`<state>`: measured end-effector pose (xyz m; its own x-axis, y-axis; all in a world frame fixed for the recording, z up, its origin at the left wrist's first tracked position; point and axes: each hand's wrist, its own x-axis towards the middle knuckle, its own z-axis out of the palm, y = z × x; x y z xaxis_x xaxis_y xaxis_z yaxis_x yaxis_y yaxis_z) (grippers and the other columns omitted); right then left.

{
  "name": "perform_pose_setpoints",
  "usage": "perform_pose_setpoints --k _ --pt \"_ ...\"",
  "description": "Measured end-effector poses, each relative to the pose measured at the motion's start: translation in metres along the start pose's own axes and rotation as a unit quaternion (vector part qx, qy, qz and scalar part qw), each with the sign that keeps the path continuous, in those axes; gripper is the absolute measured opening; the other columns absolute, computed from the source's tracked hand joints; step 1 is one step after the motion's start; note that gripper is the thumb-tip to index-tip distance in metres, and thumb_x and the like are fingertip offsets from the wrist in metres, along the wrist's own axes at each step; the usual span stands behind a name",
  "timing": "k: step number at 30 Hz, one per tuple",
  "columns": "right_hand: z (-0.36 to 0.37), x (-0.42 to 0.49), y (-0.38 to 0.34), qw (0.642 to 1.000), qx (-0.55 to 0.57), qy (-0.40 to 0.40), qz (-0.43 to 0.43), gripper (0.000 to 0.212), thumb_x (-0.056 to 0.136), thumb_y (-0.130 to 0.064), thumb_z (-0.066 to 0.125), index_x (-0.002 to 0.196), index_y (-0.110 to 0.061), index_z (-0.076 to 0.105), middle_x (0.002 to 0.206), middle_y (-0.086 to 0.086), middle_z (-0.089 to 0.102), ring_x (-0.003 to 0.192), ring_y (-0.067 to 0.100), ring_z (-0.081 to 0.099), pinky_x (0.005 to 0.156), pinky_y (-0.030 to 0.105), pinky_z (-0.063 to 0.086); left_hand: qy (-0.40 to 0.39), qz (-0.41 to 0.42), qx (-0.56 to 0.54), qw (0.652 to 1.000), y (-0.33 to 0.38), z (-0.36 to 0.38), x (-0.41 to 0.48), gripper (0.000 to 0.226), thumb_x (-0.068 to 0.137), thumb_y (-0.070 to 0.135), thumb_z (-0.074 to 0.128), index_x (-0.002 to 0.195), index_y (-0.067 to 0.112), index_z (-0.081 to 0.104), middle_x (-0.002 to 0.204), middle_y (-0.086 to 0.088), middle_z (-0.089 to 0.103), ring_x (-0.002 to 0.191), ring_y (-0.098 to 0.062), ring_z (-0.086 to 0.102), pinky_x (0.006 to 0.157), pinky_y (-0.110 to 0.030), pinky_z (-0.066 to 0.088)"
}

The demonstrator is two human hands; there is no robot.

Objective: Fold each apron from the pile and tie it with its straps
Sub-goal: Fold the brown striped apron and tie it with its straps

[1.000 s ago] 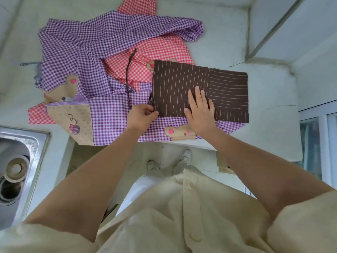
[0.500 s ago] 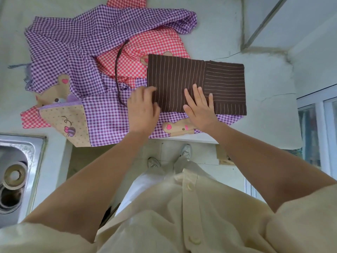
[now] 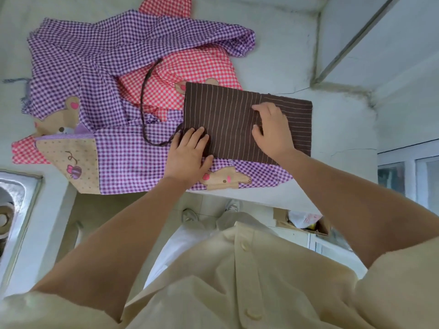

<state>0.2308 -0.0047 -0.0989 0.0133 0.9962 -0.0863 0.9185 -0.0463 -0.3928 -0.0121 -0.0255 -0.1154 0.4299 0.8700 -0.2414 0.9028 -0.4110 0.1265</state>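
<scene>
On brown apron (image 3: 225, 117): left hand (image 3: 187, 156); right hand (image 3: 273, 131)

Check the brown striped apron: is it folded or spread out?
Folded: the brown apron lies as a compact rectangle, its stripes running two ways.

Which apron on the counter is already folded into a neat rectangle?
The brown pinstriped apron, under the left hand and the right hand. The purple gingham apron and the red gingham apron lie loose and crumpled.

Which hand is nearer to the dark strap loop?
Left. The left hand lies right beside the strap; the right hand rests farther right, on the brown apron.
</scene>
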Motion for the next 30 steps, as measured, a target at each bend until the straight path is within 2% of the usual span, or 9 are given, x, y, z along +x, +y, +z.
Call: perform_pose_setpoints --k 3,5,11,18,21,23,25,27,30 --pt "-0.009 0.035 -0.001 0.997 -0.035 -0.063 0.002 0.076 0.092 -0.021 0.058 0.156 -0.018 0.016 0.164 0.007 0.011 0.151 0.026 0.010 0.120 0.047 0.012 -0.029 -0.035 0.004 0.999 0.001 -0.002 0.003 0.059 0.101 0.047 0.028 0.153 0.018 0.027 0.164 0.003 0.010 0.151 -0.018 0.006 0.123 -0.046 0.003" --pt "-0.011 0.051 0.002 0.990 -0.050 -0.127 0.042 0.084 0.092 -0.029 0.061 0.157 -0.018 0.008 0.163 0.009 0.012 0.150 0.027 0.011 0.119 0.050 0.011 -0.038 -0.065 0.004 0.997 0.000 -0.004 0.008 0.059 0.102 0.047 0.023 0.152 0.017 0.027 0.164 0.005 0.003 0.151 -0.016 0.000 0.122 -0.049 0.001" --pt "-0.011 0.057 0.015 0.979 -0.115 -0.155 0.062 0.075 0.086 -0.052 0.061 0.145 -0.015 0.035 0.144 0.011 0.039 0.132 0.031 0.035 0.108 0.046 0.028 -0.041 -0.116 0.029 0.992 -0.008 -0.013 0.032 0.054 0.098 0.044 0.038 0.143 0.013 0.037 0.164 0.005 0.006 0.151 -0.022 -0.006 0.119 -0.056 -0.008" --pt "0.001 0.021 0.025 0.980 -0.031 -0.131 0.147 0.069 0.080 -0.055 0.063 0.131 -0.011 0.048 0.130 0.009 0.048 0.121 0.027 0.045 0.098 0.040 0.042 -0.025 -0.113 0.086 0.990 -0.004 -0.024 0.064 0.046 0.101 0.025 0.044 0.145 0.019 0.038 0.164 -0.007 -0.002 0.149 -0.031 -0.015 0.119 -0.056 -0.007" --pt "-0.002 0.015 0.027 0.982 0.051 -0.096 0.151 0.060 0.080 -0.046 0.069 0.125 -0.011 0.051 0.124 0.008 0.047 0.115 0.025 0.047 0.091 0.033 0.042 0.069 -0.122 0.004 0.990 0.001 -0.025 0.060 0.037 0.093 0.020 0.058 0.130 0.014 0.054 0.159 -0.017 0.018 0.147 -0.038 0.013 0.118 -0.052 0.013" --pt "-0.006 0.015 0.027 0.972 0.135 -0.098 0.165 0.056 0.082 -0.041 0.071 0.123 -0.011 0.049 0.116 0.005 0.052 0.105 0.023 0.054 0.082 0.032 0.043 0.161 -0.141 -0.047 0.976 0.010 -0.028 0.049 0.033 0.089 0.016 0.063 0.120 0.009 0.057 0.140 -0.019 0.041 0.127 -0.036 0.039 0.104 -0.048 0.035" --pt "-0.011 0.016 0.027 0.955 0.196 -0.123 0.185 0.058 0.083 -0.044 0.071 0.124 -0.012 0.047 0.109 0.001 0.058 0.095 0.020 0.059 0.081 0.034 0.049 0.186 -0.181 -0.141 0.955 0.022 -0.034 0.040 0.027 0.092 0.017 0.059 0.115 0.008 0.053 0.121 -0.016 0.050 0.102 -0.028 0.051 0.084 -0.038 0.045" --pt "-0.015 0.016 0.026 0.950 0.210 -0.137 0.187 0.056 0.084 -0.050 0.070 0.121 -0.013 0.050 0.106 -0.001 0.060 0.093 0.018 0.061 0.080 0.033 0.050 0.106 -0.268 -0.239 0.927 0.033 -0.035 0.035 0.031 0.097 0.030 0.053 0.116 0.007 0.045 0.107 -0.011 0.055 0.089 -0.023 0.053 0.073 -0.034 0.044" --pt "-0.015 0.013 0.026 0.949 0.224 -0.125 0.184 0.054 0.083 -0.057 0.067 0.113 -0.014 0.055 0.101 -0.002 0.062 0.089 0.016 0.062 0.076 0.031 0.050 -0.045 -0.363 -0.253 0.896 0.038 -0.029 0.030 0.056 0.095 0.050 0.047 0.121 0.001 0.047 0.102 -0.013 0.061 0.097 -0.028 0.062 0.085 -0.041 0.053"
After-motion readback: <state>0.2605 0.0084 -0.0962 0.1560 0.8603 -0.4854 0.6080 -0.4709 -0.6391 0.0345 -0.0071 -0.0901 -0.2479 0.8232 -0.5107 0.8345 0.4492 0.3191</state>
